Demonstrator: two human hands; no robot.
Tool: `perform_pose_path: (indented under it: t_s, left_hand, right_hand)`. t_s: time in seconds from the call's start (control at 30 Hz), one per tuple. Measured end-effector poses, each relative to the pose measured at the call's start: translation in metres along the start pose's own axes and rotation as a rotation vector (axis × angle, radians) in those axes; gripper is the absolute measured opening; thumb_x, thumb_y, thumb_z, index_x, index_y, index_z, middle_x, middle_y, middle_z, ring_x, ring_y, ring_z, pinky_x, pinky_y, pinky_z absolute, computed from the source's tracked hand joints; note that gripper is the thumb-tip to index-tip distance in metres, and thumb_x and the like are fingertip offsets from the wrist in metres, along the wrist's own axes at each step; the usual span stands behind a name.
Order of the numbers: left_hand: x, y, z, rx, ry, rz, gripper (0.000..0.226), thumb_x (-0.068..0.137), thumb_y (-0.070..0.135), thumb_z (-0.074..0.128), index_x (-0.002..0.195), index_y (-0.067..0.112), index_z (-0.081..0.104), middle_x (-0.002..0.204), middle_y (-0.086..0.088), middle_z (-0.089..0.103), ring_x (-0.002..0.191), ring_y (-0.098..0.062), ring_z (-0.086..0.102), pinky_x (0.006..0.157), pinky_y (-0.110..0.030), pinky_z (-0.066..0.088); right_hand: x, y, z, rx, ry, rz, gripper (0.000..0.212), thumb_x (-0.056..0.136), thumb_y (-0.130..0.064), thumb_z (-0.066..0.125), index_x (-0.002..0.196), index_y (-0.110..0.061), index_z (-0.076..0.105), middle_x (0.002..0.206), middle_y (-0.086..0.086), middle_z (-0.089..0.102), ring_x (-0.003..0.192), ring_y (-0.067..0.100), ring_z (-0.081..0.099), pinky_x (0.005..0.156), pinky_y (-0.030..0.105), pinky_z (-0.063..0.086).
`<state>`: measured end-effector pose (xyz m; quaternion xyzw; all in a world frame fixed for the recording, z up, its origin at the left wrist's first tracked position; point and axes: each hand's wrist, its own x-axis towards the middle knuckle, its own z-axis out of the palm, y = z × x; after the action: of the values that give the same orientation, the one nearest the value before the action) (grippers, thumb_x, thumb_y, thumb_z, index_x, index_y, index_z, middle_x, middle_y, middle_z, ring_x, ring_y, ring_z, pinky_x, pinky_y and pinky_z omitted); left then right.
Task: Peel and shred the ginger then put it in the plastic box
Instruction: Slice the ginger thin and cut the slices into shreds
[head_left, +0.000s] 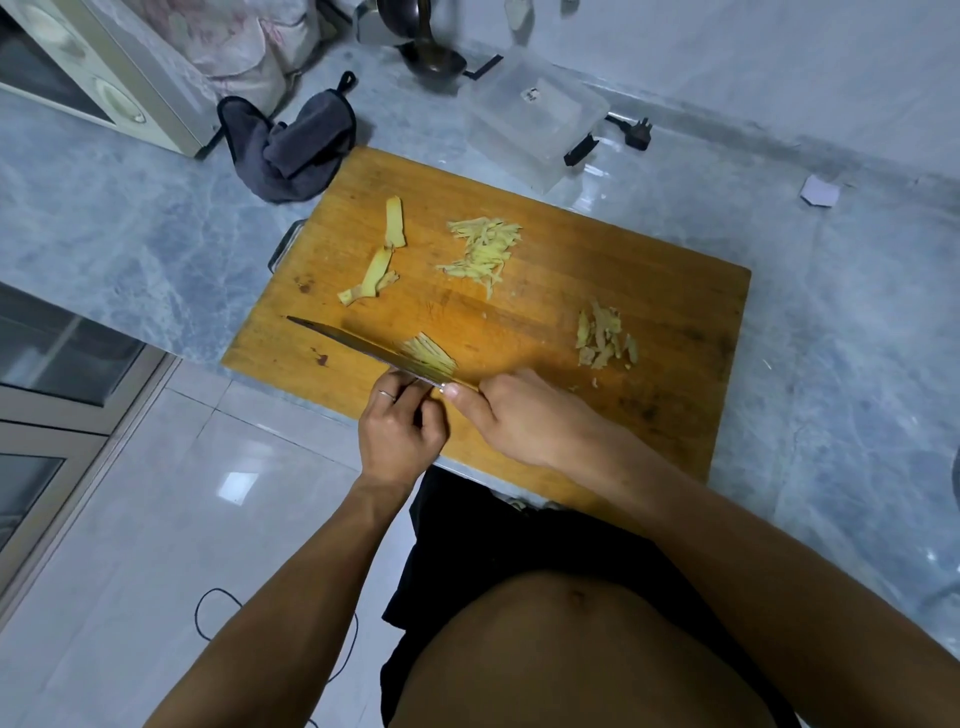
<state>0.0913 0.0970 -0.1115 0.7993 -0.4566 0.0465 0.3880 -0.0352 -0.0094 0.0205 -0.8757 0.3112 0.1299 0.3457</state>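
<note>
While the knife (363, 349) lies low across the near edge of the cutting board (649, 332), its blade runs from the tip at the left toward the handle buried in the right hand (524, 415), whose fingers are curled round it with the thumb laid along the spine. A small fan of ginger shreds (430, 354) sits against the blade's far face, just beyond the left hand (400, 431), whose fingers are bent in at the blade's near side; whether they pinch any ginger there I cannot tell.

Both hands sit at the board's near edge, the shred fan between them and the rest. Farther up the board lies the main pile of shredded ginger (485, 249), with peel strips (382, 254) to its left and scraps (605, 335) to its right. The plastic box (540, 117) stands on the bench beyond the board's far edge (farther still than the pile), slightly to the right, so the right hand looks the nearer for the carry.
</note>
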Motion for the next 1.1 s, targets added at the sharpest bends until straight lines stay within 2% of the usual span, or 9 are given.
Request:
perform_pose_path:
  t_s: [0.23, 0.43, 0.57, 0.77, 0.97, 1.1]
  left_hand:
    - [0.000, 0.000, -0.001, 0.011, 0.009, 0.018, 0.018, 0.079, 0.004, 0.052, 0.074, 0.000, 0.069, 0.079, -0.017, 0.061, 0.079, -0.029, 0.053, 0.062, -0.026, 0.039]
    - [0.001, -0.001, -0.001, 0.026, -0.007, 0.017, 0.009, 0.073, -0.005, 0.061, 0.074, 0.000, 0.069, 0.080, -0.018, 0.062, 0.080, -0.029, 0.054, 0.063, -0.027, 0.042]
    - [0.001, 0.000, -0.002, 0.029, -0.002, 0.031, 0.013, 0.079, 0.001, 0.057, 0.071, 0.000, 0.066, 0.076, -0.017, 0.059, 0.076, -0.029, 0.050, 0.062, -0.028, 0.039]
    - [0.000, 0.002, -0.003, 0.022, -0.005, 0.023, 0.019, 0.082, 0.006, 0.052, 0.074, -0.001, 0.068, 0.079, -0.017, 0.060, 0.078, -0.029, 0.051, 0.062, -0.028, 0.038]
    - [0.000, 0.000, 0.000, 0.022, -0.032, -0.007, 0.022, 0.079, 0.005, 0.051, 0.079, 0.001, 0.073, 0.087, -0.017, 0.064, 0.083, -0.034, 0.060, 0.064, -0.031, 0.046]
    - [0.000, -0.001, 0.000, 0.000, -0.050, -0.010, 0.025, 0.080, 0.004, 0.050, 0.084, 0.001, 0.075, 0.090, -0.017, 0.065, 0.088, -0.036, 0.064, 0.069, -0.032, 0.049]
  right_hand:
    - [0.001, 0.000, 0.000, -0.005, -0.020, -0.009, 0.062, 0.104, -0.056, 0.027, 0.066, -0.012, 0.046, 0.069, 0.011, 0.050, 0.057, 0.025, 0.047, 0.047, 0.032, 0.029]
    - [0.003, -0.001, 0.008, 0.017, -0.006, 0.010, 0.059, 0.104, -0.057, 0.027, 0.068, -0.015, 0.048, 0.077, 0.012, 0.053, 0.069, 0.033, 0.051, 0.055, 0.033, 0.032]
    - [0.008, -0.004, 0.011, 0.027, -0.018, 0.039, 0.063, 0.103, -0.059, 0.026, 0.083, -0.009, 0.059, 0.083, 0.012, 0.053, 0.077, 0.036, 0.053, 0.063, 0.036, 0.040]
    - [0.007, -0.002, 0.006, 0.033, -0.011, 0.023, 0.059, 0.103, -0.059, 0.027, 0.075, -0.013, 0.053, 0.080, 0.012, 0.057, 0.077, 0.038, 0.058, 0.062, 0.037, 0.046]
    - [-0.006, 0.007, 0.001, -0.009, 0.010, 0.016, 0.069, 0.103, -0.059, 0.025, 0.075, -0.007, 0.060, 0.076, 0.014, 0.058, 0.071, 0.035, 0.059, 0.060, 0.036, 0.046]
    - [-0.008, 0.009, 0.000, -0.007, -0.003, 0.008, 0.068, 0.103, -0.059, 0.025, 0.067, -0.009, 0.053, 0.070, 0.013, 0.053, 0.065, 0.031, 0.054, 0.056, 0.035, 0.037]
